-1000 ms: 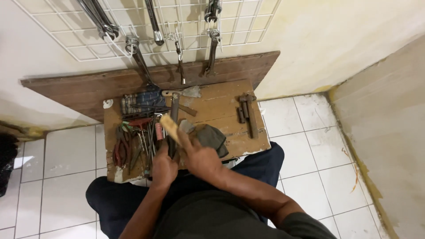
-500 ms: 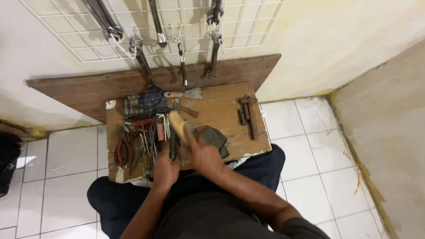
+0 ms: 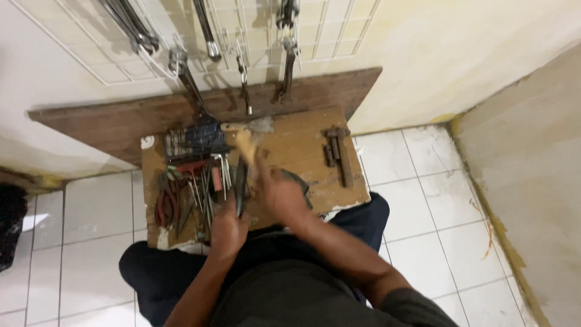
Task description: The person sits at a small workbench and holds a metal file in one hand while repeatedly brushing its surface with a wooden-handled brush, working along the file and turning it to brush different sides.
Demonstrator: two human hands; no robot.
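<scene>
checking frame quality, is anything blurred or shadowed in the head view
Head view: the right hand and the wooden handle it holds are motion-blurred; the left hand is sharper; hanging wrenches cast soft shadows on the wall; the wide lens bows the wall edges; lighting is even, no glare.

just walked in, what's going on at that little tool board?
A person sits on the tiled floor at a low wooden board strewn with hand tools. The left hand grips a dark tool by the pile of pliers. The right hand holds a wooden-handled tool, blurred. Wrenches hang on the wall grid above.
</scene>
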